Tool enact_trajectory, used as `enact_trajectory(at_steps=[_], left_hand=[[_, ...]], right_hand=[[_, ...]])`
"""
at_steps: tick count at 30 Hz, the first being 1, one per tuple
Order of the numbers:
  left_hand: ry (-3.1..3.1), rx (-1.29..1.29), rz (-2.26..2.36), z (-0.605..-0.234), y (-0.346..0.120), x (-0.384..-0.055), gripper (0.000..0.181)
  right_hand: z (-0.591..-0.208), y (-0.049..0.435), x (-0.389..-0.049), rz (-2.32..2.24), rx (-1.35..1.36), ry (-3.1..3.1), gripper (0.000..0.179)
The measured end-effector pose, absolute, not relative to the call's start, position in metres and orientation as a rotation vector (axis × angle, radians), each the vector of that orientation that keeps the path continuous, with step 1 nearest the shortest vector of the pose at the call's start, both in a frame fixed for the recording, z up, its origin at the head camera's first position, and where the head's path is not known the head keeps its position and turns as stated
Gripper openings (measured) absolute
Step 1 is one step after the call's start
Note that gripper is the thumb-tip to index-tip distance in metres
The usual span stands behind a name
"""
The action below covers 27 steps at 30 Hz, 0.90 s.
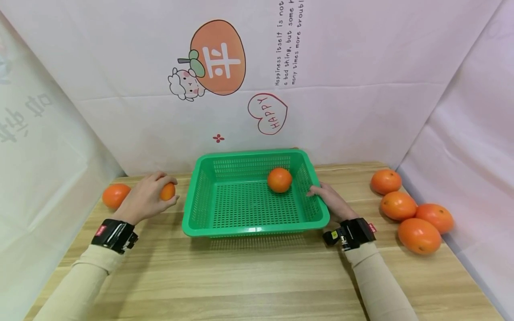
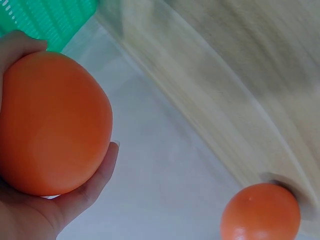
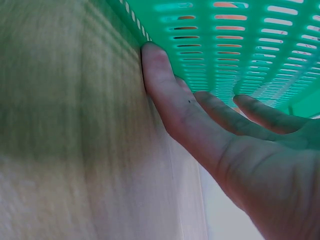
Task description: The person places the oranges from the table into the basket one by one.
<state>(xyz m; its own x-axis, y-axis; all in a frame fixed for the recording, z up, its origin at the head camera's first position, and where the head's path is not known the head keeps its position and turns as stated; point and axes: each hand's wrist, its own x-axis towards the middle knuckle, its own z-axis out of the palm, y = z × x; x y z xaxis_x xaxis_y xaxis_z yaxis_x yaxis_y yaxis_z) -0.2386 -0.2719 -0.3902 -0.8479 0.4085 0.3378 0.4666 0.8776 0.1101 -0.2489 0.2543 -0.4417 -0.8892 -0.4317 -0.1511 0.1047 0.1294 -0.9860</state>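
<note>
My left hand (image 1: 146,198) grips an orange (image 2: 55,125) left of the green plastic basket (image 1: 257,230). Thumb and fingers lie around the fruit in the left wrist view. With its thumb over the basket's right rim, my right hand (image 1: 330,199) holds that side; its other fingers (image 3: 215,112) reach against the slotted green wall in the right wrist view. Inside the basket, toward the right, sits a single orange (image 1: 279,180). Another orange (image 1: 116,196) lies on the table just behind the left hand, and shows at the lower right in the left wrist view.
Several oranges (image 1: 419,236) lie grouped at the right side of the wooden table (image 1: 249,285). A sliver of orange (image 1: 295,148) peeks over the basket's far rim. Printed white cloth (image 1: 341,125) hangs behind the table, with pale cloth at both sides.
</note>
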Motion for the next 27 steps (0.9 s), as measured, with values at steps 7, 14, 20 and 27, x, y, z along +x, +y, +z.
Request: enact_trajectory(at_steps=[7,14,20,27], left_hand=[[-2.702,-0.703,-0.277,-0.383,-0.267,-0.240,0.035],[-2.668,-0.739,-0.280,-0.376,-0.262,-0.238,0.034],[-2.659,-0.768,-0.277,-0.372,-0.256,-0.237,0.033],[-2.657,-0.783,-0.282,-0.368,-0.249,-0.239,0.035]], right_hand=[[-0.443,0.255,-0.249,-1.815,-0.326,2.017,0.075],[-0.444,0.255,-0.250,-1.824,-0.328,1.997,0.076],[-0.444,0.255,-0.250,-1.823,-0.320,1.998,0.076],[-0.443,0.255,-0.250,-1.826,-0.326,1.985,0.075]])
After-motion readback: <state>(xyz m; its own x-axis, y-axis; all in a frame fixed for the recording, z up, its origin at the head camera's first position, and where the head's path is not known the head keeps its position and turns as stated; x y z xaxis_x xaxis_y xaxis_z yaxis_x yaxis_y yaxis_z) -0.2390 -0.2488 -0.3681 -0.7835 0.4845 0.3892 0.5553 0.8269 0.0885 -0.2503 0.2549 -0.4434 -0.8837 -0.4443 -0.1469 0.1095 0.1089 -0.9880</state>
